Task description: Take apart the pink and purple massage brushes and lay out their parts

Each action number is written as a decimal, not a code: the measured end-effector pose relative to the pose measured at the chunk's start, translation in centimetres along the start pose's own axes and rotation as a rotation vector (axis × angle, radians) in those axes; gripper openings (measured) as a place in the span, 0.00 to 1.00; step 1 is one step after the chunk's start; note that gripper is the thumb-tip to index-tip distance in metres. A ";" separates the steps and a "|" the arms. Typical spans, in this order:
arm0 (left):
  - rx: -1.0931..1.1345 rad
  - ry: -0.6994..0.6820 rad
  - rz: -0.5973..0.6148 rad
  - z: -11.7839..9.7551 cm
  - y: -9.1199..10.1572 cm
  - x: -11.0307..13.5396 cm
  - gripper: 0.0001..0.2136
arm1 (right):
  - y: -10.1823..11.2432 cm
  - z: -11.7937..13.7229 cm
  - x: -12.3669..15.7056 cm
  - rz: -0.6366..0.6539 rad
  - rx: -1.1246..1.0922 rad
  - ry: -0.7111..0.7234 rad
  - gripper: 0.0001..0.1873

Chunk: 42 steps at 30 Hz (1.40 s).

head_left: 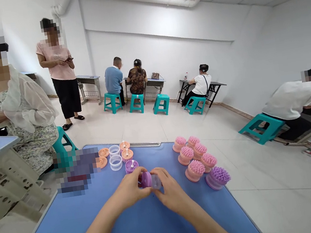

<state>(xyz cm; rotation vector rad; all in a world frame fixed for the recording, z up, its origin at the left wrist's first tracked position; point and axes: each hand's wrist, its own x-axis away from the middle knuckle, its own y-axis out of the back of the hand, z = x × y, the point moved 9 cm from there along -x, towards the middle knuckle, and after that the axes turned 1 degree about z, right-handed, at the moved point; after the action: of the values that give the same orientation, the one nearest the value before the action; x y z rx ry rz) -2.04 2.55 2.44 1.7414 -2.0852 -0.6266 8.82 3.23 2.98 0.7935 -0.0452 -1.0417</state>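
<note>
Above the middle of the blue table, my left hand [129, 188] is closed round a round purple cap [146, 180]. My right hand [171, 192] grips a translucent plastic ring [156, 182] by its side, and the two pieces meet end to end. Just beyond my left hand lies a purple round part with a white stem [131, 166]. Behind it are orange parts with white stems [127, 154], clear rings [116, 162] and orange discs [101, 162]. To the right stand several pink bristle brushes [195, 170] and one purple bristle brush [217, 178].
A blurred flat item [80, 170] lies at the table's [131, 229] left side. A seated person [10, 103] is close on the left, and another person [58, 64] stands behind. Others sit on green stools [112, 102] at desks along the walls.
</note>
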 end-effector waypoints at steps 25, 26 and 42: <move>-0.315 -0.033 -0.039 -0.8 -1.0 0.4 0.20 | -0.7 -0.4 -0.2 0.010 0.069 -0.041 0.22; -0.338 -0.035 -0.034 -0.8 -1.0 0.4 0.20 | -0.8 -0.4 -0.2 0.019 0.088 -0.038 0.22; -0.604 -0.095 0.031 -2.6 -1.7 1.5 0.19 | -1.4 -0.2 0.2 -0.015 0.373 0.009 0.21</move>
<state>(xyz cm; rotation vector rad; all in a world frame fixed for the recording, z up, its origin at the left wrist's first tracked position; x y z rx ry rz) 0.49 0.58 3.74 1.3473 -1.7191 -1.1984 7.89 2.82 1.95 1.1373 -0.2319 -1.0583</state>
